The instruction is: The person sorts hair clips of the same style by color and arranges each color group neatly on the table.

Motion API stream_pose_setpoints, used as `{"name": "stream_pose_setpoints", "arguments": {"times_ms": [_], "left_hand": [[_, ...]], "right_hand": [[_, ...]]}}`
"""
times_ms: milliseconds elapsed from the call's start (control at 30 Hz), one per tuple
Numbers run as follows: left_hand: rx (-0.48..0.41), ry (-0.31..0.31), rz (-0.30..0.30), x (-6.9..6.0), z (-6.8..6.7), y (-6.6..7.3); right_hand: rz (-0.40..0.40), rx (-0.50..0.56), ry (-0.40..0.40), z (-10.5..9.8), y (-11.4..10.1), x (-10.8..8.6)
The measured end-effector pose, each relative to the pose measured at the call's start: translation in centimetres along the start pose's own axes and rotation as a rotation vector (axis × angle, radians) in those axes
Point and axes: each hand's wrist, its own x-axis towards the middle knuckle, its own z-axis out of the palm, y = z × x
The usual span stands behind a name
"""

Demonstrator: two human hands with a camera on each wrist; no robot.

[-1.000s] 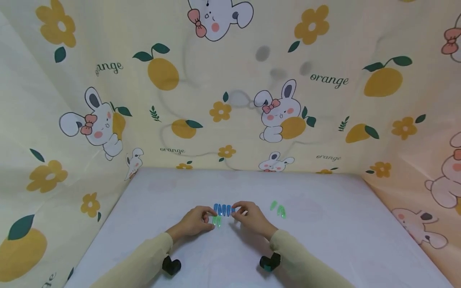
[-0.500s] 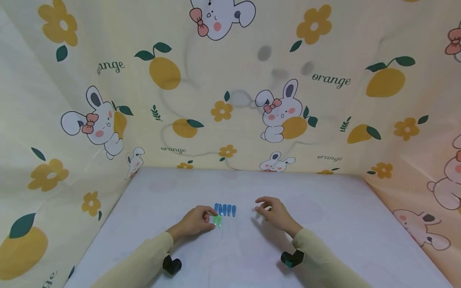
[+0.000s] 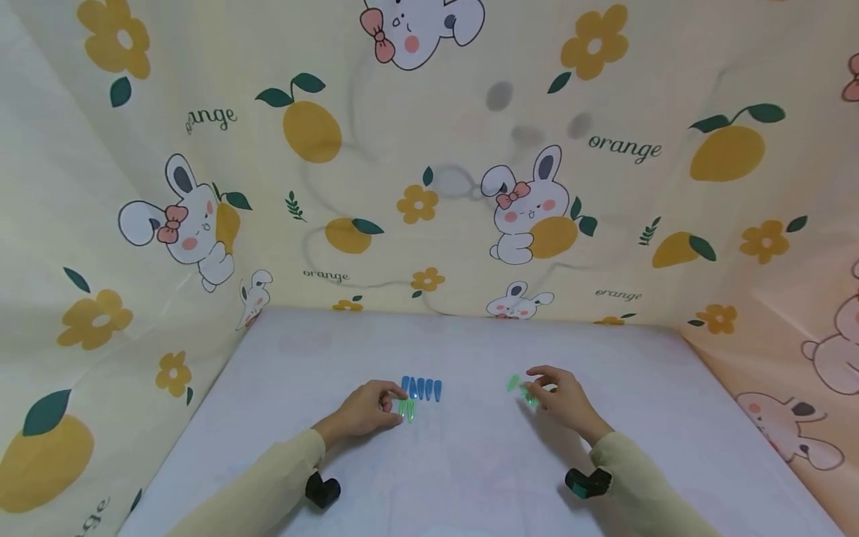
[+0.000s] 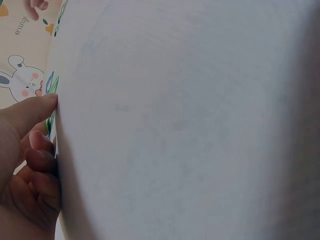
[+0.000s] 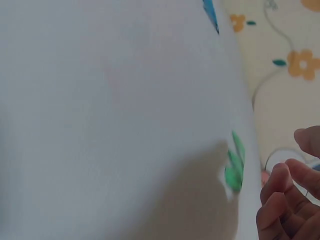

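Five-finger spread aside, my left hand [image 3: 365,409] rests on the table at the left, thumb and index finger at the two ends of a green snap hair clip [image 3: 403,409], holding it. Another green hair clip [image 3: 411,412] lies right beside it. Just behind them several blue hair clips [image 3: 429,389] stand in a neat row. My right hand [image 3: 567,399] hovers over the loose green hair clips [image 3: 513,382] at the right, thumb and index finger apart with nothing between them. In the right wrist view those green clips [image 5: 235,170] lie beyond its shadow, partly blurred.
The white table [image 3: 322,343] runs back to a patterned cloth [image 3: 376,186] printed with rabbits and oranges, which also hangs at both sides. A black wrist camera [image 3: 587,483] sits on the right sleeve, and another camera [image 3: 323,490] on the left.
My right hand has left the right end of the blue row and moved right to the loose green hair clips. The left hand stays in place. The head view has shifted slightly.
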Motion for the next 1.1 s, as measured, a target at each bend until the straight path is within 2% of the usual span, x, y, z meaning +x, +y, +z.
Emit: {"name": "stream_pose_setpoints", "arguments": {"times_ms": [300,500,667,800,1100], "left_hand": [[-0.004,-0.001,0.017,0.0,-0.2,0.2],[0.004,-0.003,0.021,0.0,-0.2,0.1],[0.011,0.0,0.023,0.0,-0.2,0.0],[0.013,-0.001,0.019,0.0,-0.2,0.1],[0.014,-0.003,0.029,-0.2,-0.2,0.2]], "right_hand": [[0.057,-0.009,0.012,-1.6,2.0,-0.2],[0.088,-0.014,-0.025,-1.5,2.8,-0.1],[0.085,-0.024,-0.036,-1.0,2.7,-0.1],[0.104,-0.056,-0.042,-0.4,2.4,0.2],[0.153,-0.206,-0.03,0.5,2.2,1.0]]}}
